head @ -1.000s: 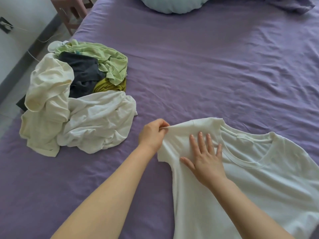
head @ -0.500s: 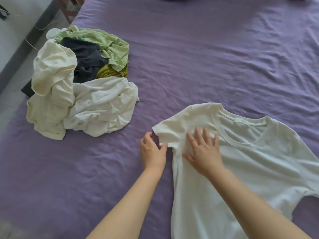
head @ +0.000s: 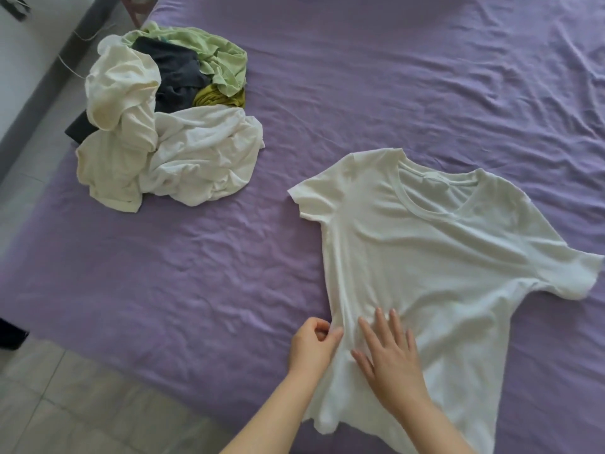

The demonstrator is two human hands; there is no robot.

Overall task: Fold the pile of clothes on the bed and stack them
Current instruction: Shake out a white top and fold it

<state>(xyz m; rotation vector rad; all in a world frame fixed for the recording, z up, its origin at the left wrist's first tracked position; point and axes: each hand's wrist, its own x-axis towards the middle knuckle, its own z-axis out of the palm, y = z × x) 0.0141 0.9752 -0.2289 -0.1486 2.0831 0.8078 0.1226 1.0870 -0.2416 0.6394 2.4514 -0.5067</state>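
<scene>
White cotton T-shirt [head: 435, 257] with short sleeves and a round ribbed neckline lies spread out, front up, on the wrinkled purple bedsheet [head: 360, 86], its collar pointing away from the person and its hem toward the near edge of the bed. A small pale label sits inside the back of the neck, but any writing on it is too small to read, and no brand or print shows on the chest.

From the head camera, the left hand [head: 312, 347] pinches the shirt's left side seam near the waist, thumb and curled fingers closed on a fold of the fabric. The right hand [head: 391, 358] lies flat on the cloth just beside it, fingers straight and slightly spread, pressing the shirt against the sheet. Both bare forearms reach in from the bottom of the view.

Up and to the left, well apart from the shirt, sits the unfolded pile of clothes [head: 167, 126]: a crumpled cream garment [head: 121, 93] on the left, a rumpled white garment [head: 203, 155] in front, a dark grey piece [head: 173, 77] in the middle, a light green garment [head: 212, 57] at the back, and a small olive-yellow bit [head: 219, 98] tucked between the green and white ones.

Grey tiled floor [head: 82, 404] shows at the lower left beyond the bed's edge, and a dark grey baseboard [head: 39, 93] runs along the wall at the upper left.
</scene>
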